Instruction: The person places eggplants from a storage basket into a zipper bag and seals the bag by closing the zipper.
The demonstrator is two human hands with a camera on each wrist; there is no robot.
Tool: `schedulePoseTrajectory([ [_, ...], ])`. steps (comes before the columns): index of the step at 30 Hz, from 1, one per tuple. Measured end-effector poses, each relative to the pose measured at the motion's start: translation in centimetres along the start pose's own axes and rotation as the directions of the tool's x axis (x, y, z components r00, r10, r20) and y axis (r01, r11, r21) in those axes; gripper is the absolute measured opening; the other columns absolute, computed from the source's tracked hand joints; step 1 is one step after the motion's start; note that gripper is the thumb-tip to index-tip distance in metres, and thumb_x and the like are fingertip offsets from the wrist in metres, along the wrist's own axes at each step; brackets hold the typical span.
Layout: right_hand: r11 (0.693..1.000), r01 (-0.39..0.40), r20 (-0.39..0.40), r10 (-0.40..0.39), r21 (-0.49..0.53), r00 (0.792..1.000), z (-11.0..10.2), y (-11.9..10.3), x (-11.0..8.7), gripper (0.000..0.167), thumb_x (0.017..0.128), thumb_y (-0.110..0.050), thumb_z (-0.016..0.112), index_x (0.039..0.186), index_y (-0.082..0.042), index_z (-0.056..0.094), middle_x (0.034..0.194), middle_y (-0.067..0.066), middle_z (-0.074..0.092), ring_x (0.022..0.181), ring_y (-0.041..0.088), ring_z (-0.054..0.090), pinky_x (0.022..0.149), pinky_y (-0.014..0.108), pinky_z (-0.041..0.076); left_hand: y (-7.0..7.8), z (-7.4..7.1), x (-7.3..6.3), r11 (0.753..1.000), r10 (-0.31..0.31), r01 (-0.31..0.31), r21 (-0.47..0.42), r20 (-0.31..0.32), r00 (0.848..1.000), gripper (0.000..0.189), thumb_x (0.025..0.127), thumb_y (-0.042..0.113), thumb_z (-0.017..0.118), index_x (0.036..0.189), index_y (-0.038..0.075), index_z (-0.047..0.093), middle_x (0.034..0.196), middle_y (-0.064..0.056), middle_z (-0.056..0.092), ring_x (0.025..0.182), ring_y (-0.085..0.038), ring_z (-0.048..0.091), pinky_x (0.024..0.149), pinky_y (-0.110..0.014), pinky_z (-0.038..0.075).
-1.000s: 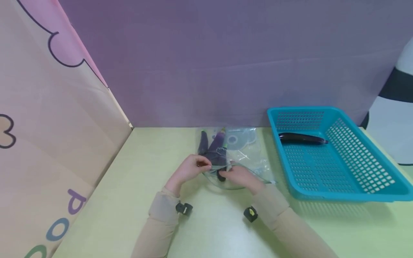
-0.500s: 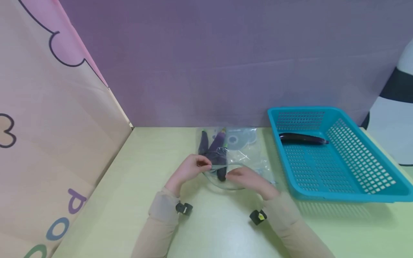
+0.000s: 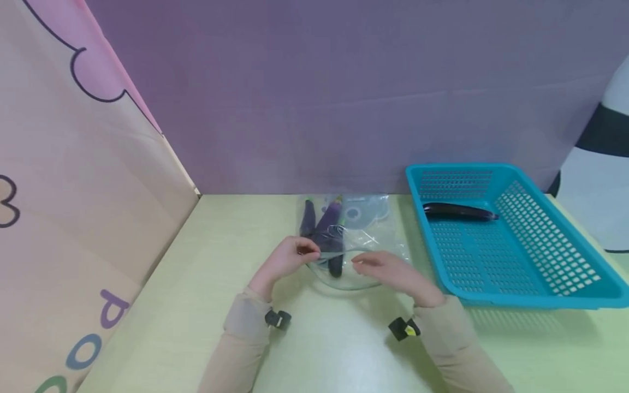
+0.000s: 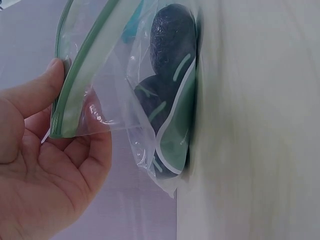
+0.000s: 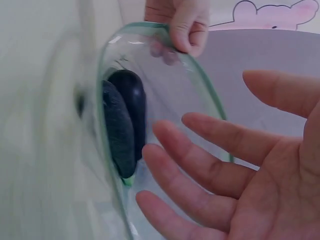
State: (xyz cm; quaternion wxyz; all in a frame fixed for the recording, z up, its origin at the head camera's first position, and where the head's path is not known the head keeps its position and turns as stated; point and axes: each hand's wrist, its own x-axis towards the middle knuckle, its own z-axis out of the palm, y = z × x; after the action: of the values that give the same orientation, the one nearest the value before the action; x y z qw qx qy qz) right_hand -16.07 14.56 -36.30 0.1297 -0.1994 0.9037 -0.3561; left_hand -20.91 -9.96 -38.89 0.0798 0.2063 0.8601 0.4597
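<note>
A clear zip bag (image 3: 366,234) with a green seal lies on the table with several eggplants (image 3: 324,224) inside, its mouth held apart toward me. My left hand (image 3: 290,256) pinches the left corner of the bag's rim between thumb and fingers; the left wrist view shows the green zip strip (image 4: 82,65) in that grip. My right hand (image 3: 390,270) is at the right side of the mouth, fingers spread and holding nothing. In the right wrist view the open mouth frames two dark eggplants (image 5: 132,100) behind those fingers.
A blue plastic basket (image 3: 442,267) stands on the right of the table with one long eggplant (image 3: 461,212) in it. A purple backdrop (image 3: 304,109) rises behind the table, and a printed panel (image 3: 98,180) stands at the left.
My right hand has let go near the eggplant's end and drawn back to the right, its fingers opening. The left hand keeps its hold on the bag's rim.
</note>
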Motion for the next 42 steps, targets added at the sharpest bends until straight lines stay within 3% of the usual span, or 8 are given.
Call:
schedulePoseTrajectory([
  [11, 0.996, -0.034, 0.044, 0.031, 0.080, 0.999, -0.7, 0.1, -0.7, 0.048, 0.097, -0.035, 0.049, 0.127, 0.003, 0.054, 0.121, 0.017, 0.062, 0.109, 0.032, 0.059, 0.093, 0.049, 0.048, -0.2, 0.0, 0.0, 1.000, 0.013, -0.012, -0.004, 0.003, 1.000, 0.012, 0.087, 0.007, 0.065, 0.095, -0.001, 0.069, 0.093, -0.013, 0.069, 0.084, -0.014, 0.061, 0.075, -0.022, 0.051],
  [19, 0.998, -0.013, 0.057, 0.010, 0.065, 0.998, -1.3, -0.3, -1.1, 0.049, 0.097, -0.034, 0.048, 0.128, 0.004, 0.053, 0.127, 0.021, 0.058, 0.113, 0.036, 0.057, 0.094, 0.050, 0.048, -0.1, -0.3, 0.0, 1.000, 0.011, -0.011, -0.008, 0.002, 1.000, 0.012, 0.087, 0.006, 0.065, 0.095, -0.001, 0.069, 0.093, -0.012, 0.069, 0.084, -0.015, 0.061, 0.074, -0.022, 0.051],
  [24, 0.999, -0.026, 0.035, 0.026, 0.022, 0.999, -1.5, -0.6, -1.4, 0.047, 0.097, -0.036, 0.048, 0.126, 0.001, 0.056, 0.128, 0.019, 0.058, 0.118, 0.037, 0.053, 0.096, 0.050, 0.046, -0.4, -0.2, 0.2, 1.000, 0.022, -0.022, -0.001, 0.006, 1.000, 0.013, 0.087, 0.007, 0.065, 0.096, 0.000, 0.069, 0.094, -0.012, 0.069, 0.084, -0.015, 0.062, 0.075, -0.022, 0.052],
  [31, 0.999, 0.039, -0.014, -0.039, 0.015, 0.999, -1.8, -1.1, -1.7, 0.044, 0.098, -0.031, 0.048, 0.124, 0.004, 0.056, 0.124, 0.020, 0.060, 0.113, 0.036, 0.056, 0.094, 0.050, 0.047, -0.6, -0.1, 0.1, 0.999, 0.030, -0.030, -0.014, 0.003, 1.000, 0.013, 0.087, 0.007, 0.065, 0.096, -0.001, 0.069, 0.094, -0.013, 0.069, 0.084, -0.014, 0.062, 0.076, -0.022, 0.052],
  [42, 0.999, 0.035, -0.078, -0.034, 0.012, 0.996, -3.0, -1.5, -2.3, 0.040, 0.099, -0.029, 0.048, 0.121, 0.003, 0.058, 0.113, 0.015, 0.066, 0.105, 0.031, 0.060, 0.090, 0.048, 0.050, -0.5, 0.0, -0.1, 0.999, 0.030, -0.030, -0.027, 0.007, 1.000, 0.013, 0.087, 0.006, 0.064, 0.095, -0.002, 0.069, 0.093, -0.014, 0.069, 0.082, -0.012, 0.061, 0.074, -0.022, 0.051],
])
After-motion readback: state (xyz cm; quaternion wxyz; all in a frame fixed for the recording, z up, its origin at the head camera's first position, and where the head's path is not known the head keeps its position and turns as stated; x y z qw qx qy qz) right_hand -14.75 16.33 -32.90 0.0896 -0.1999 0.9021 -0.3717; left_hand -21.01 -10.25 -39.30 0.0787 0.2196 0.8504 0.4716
